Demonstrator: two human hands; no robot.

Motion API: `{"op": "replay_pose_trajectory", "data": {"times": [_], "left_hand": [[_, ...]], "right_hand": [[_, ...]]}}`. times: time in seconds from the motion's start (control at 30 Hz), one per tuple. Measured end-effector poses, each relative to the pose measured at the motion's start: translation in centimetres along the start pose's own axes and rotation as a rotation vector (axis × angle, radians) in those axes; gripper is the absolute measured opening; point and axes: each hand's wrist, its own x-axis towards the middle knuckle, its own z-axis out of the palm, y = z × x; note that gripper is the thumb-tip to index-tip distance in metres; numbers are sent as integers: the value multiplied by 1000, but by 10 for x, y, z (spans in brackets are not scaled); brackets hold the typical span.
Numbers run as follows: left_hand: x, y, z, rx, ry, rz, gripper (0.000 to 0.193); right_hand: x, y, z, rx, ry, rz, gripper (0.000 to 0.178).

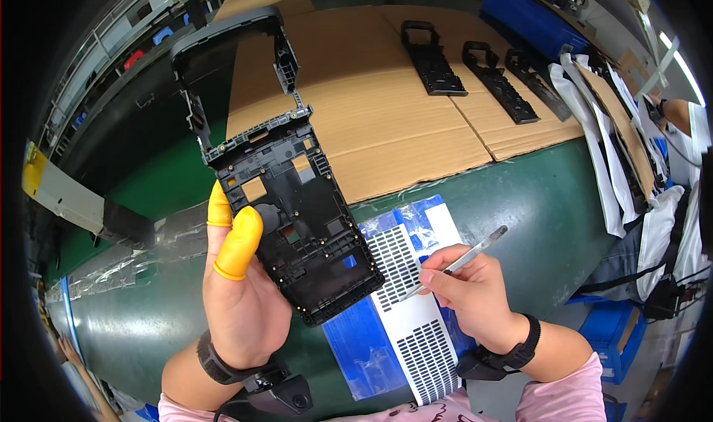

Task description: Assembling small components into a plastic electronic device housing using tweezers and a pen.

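Note:
A black plastic device housing (297, 232), with a hollow handle-like frame at its top end, is tilted up in my left hand (249, 303). Yellow finger cots cover that hand's thumb and one finger; the thumb presses on the housing's inner face. My right hand (479, 296) pinches a pair of metal tweezers (481, 248), whose tips point down-left at a white sheet (395, 324) with rows of small black rectangular pieces. Whether the tips hold a piece is too small to tell. The sheet lies on a blue, tape-covered pad (356, 351), partly hidden by the housing.
Brown cardboard (349, 117) covers the far part of the green table (535, 206). Three similar black housings (434, 69) rest on it at the right. White sleeves (587, 140) stand along the right edge, near another person's arm (677, 116). A pale post (82, 192) rises at left.

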Motion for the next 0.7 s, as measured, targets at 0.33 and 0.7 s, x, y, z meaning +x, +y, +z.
{"op": "replay_pose_trajectory", "data": {"times": [0.33, 0.7], "left_hand": [[3, -3, 3, -82, -64, 0, 42], [-6, -13, 0, -39, -123, -245, 41]], "right_hand": [[0, 8, 1, -53, 3, -73, 7], [-4, -63, 27, 237, -114, -405, 13]]}}
